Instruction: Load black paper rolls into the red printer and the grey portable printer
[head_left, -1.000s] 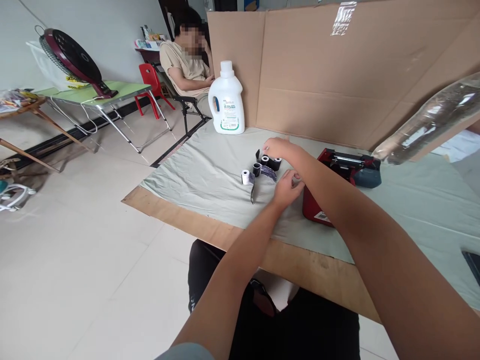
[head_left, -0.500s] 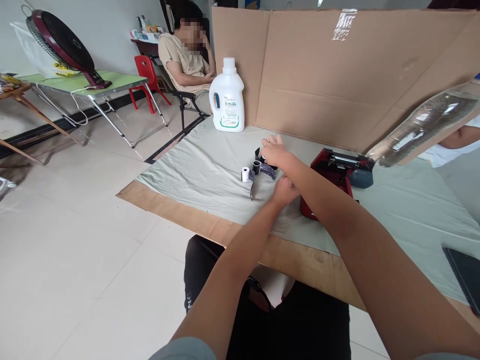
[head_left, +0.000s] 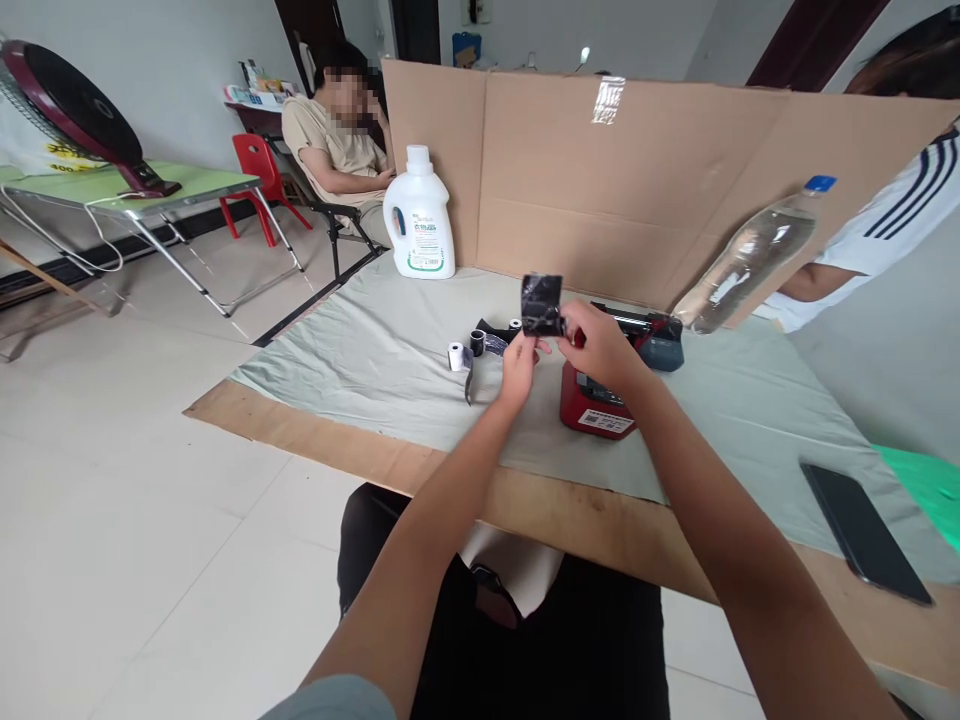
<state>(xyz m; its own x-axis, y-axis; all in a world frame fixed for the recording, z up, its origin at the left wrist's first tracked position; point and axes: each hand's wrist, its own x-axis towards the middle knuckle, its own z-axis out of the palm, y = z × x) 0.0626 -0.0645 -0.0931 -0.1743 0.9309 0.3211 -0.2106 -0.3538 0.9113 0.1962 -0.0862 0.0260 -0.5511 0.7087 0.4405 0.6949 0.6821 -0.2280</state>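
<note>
Both hands are raised above the table and pinch a shiny black roll (head_left: 541, 302) between them. My left hand (head_left: 520, 366) grips its lower left side. My right hand (head_left: 597, 345) holds it from the right, fingers closed. Below and behind the hands sits a red and dark machine (head_left: 619, 372) on the pale green cloth (head_left: 390, 350). Left of it lie a small white paper roll (head_left: 455, 356), a black roll (head_left: 478, 342) and a loose dark strip (head_left: 469, 385).
A white detergent jug (head_left: 419, 217) stands at the far edge before a cardboard screen (head_left: 637, 180). A clear water bottle (head_left: 746, 257) leans at the right. A black phone (head_left: 859, 530) lies near the front right. One person sits behind; another's striped sleeve (head_left: 892, 230) is at right.
My hands lifted from the small rolls on the cloth; they now hold a black roll in the air in front of the red machine. The view shifted right.
</note>
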